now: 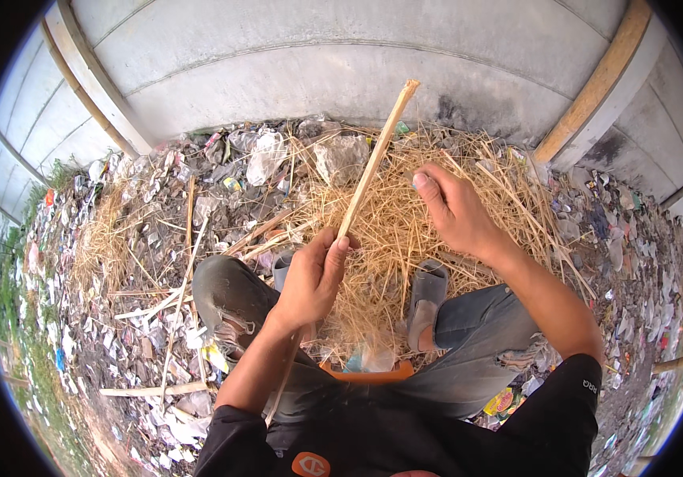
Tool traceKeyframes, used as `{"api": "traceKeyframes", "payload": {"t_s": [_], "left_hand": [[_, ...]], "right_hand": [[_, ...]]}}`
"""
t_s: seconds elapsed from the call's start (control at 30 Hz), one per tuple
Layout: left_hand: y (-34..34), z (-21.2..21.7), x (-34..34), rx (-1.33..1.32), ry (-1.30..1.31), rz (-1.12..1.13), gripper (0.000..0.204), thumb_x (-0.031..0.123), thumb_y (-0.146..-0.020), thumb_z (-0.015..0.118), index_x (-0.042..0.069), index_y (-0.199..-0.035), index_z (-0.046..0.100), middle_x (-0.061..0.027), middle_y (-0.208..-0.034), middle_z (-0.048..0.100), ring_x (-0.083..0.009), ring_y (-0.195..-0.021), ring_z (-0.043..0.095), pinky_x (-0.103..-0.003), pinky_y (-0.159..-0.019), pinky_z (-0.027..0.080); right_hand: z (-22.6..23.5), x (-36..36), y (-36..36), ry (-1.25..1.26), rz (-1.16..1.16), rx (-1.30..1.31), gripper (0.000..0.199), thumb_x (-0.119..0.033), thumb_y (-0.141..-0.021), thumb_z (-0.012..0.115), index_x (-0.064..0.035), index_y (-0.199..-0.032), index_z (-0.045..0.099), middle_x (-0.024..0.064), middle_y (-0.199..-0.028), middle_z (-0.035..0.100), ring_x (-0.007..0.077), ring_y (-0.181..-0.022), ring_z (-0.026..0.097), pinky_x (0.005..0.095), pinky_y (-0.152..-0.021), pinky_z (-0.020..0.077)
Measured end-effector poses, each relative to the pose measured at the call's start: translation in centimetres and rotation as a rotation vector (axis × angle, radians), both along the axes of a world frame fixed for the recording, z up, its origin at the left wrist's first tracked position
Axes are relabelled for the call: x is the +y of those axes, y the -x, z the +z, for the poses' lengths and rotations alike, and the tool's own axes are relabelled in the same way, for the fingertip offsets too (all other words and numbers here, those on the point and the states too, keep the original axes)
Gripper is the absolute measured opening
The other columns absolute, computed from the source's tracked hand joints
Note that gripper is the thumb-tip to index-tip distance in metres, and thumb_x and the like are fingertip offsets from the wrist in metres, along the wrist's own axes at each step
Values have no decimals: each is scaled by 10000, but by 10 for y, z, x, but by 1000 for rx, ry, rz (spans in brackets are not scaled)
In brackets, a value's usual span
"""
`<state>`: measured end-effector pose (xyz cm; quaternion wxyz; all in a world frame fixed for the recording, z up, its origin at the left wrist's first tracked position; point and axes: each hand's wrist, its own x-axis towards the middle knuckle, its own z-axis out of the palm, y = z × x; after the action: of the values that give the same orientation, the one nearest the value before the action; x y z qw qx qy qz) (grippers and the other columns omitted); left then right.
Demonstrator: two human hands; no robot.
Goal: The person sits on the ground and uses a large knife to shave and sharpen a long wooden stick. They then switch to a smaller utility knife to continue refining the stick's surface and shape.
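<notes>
My left hand is closed round a long split bamboo strip, thumb laid along it. The strip slants up and away to the right, its frayed far end raised above the ground; its lower part runs back beneath my left forearm. To the right of the strip, apart from it, my right hand is curled with the thumb pressed over the fingers. Whatever it may hold is hidden. Below both hands lies a heap of pale shavings between my sandalled feet.
A grey concrete wall with leaning bamboo poles stands ahead. Litter covers the ground on both sides. Loose bamboo strips lie at left. An orange edge shows between my thighs.
</notes>
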<state>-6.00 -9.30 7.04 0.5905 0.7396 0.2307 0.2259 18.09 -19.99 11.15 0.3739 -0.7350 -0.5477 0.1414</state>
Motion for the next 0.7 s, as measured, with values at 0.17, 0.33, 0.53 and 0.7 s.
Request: {"api": "traceKeyframes", "payload": {"t_s": [0.17, 0.33, 0.53, 0.7], "left_hand": [[-10, -1, 18, -16, -96, 14, 357, 319, -1103, 427, 14, -1093, 612, 68, -619, 407, -36, -547, 391, -235, -526, 354], [-14, -29, 19, -24, 6, -9, 373, 335, -1103, 427, 11, -1081, 612, 78, -594, 391, -29, -516, 365, -232, -495, 316], [-18, -39, 6, 17, -23, -17, 360, 333, -1095, 453, 13, -1070, 614, 71, -632, 399, -35, -553, 371, -238, -500, 306], [-24, -47, 4, 34, -31, -7, 315, 282, -1075, 509, -11, -1041, 617, -6, -644, 475, -88, -592, 439, -312, -538, 369]], "right_hand": [[-7, -10, -25, 168, 14, -23, 287, -283, -969, 560, -5, -1026, 600, 40, -644, 511, 148, -557, 450, 370, -557, 369], [-2, -18, -5, 19, 181, -24, 439, -407, -1031, 546, 8, -1172, 569, 99, -714, 595, 219, -556, 540, 392, -565, 434], [3, -13, 7, 211, 144, -107, 590, -534, -1029, 482, 7, -885, 667, 125, -564, 556, 247, -516, 586, 421, -539, 458], [-20, -2, 32, 231, 227, -194, 716, -571, -1021, 399, -9, -639, 625, 179, -516, 554, 363, -519, 608, 475, -556, 482]]}}
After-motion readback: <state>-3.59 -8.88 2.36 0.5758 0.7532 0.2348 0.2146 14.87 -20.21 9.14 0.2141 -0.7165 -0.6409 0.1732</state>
